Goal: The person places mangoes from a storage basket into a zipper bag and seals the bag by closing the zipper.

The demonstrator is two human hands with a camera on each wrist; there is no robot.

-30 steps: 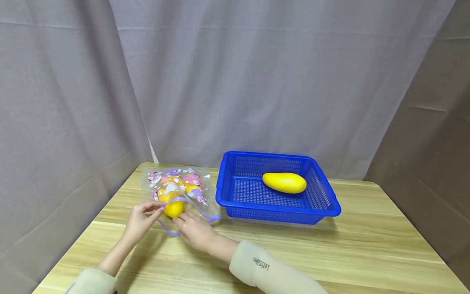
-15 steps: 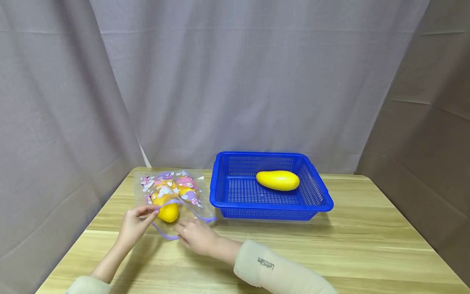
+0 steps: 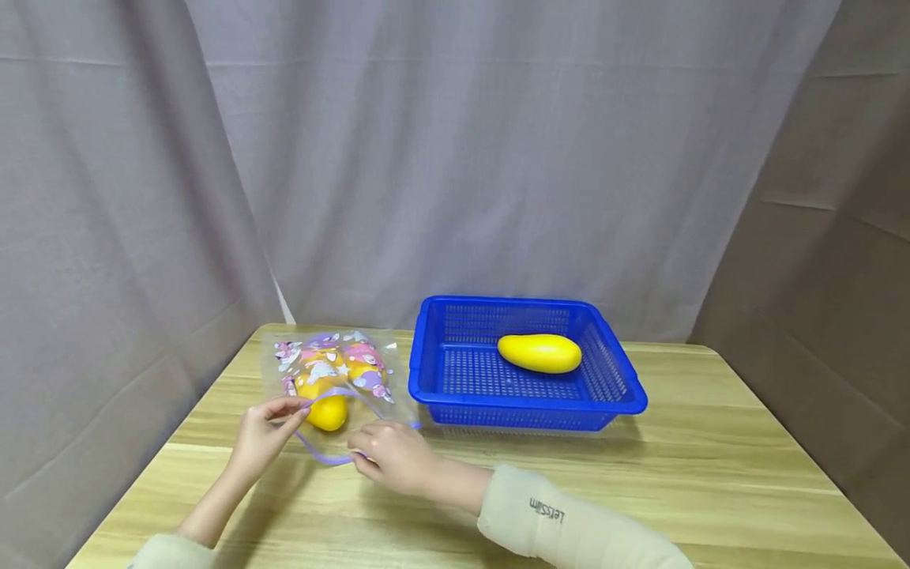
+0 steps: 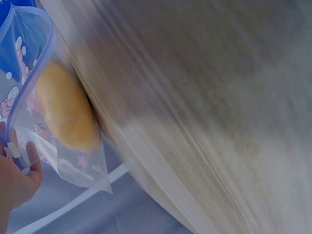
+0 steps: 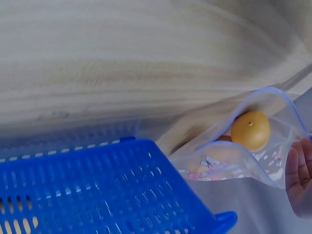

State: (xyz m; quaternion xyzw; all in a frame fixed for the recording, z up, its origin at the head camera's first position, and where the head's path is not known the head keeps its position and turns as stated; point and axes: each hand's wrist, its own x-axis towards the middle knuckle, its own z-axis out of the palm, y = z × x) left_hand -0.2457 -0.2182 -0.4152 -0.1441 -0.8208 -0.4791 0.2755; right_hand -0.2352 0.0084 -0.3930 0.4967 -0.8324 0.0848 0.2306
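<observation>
A clear zip bag (image 3: 334,359) with cartoon prints and a purple zip edge lies on the table, its mouth gaping toward me. Several yellow-orange fruits show inside; the nearest, a smooth mango-like fruit (image 3: 329,412), sits at the mouth, and its rounded end with a small dark stem spot (image 5: 250,124) shows in the right wrist view. Thumb and finger of my left hand (image 3: 263,435) pinch the purple edge at the left, by the white slider (image 4: 13,150). With curled fingers my right hand (image 3: 398,457) holds the lower purple edge; its fingertips are partly hidden.
A blue plastic basket (image 3: 529,404) with slotted walls stands just right of the bag. Inside it lies a long yellow fruit (image 3: 540,353). The wooden table (image 3: 626,506) meets a grey curtain (image 3: 498,158) at the back.
The right hand has drawn back from beside the fruit to the purple edge at the bag's mouth. The left hand keeps its pinch. The head view has shifted slightly.
</observation>
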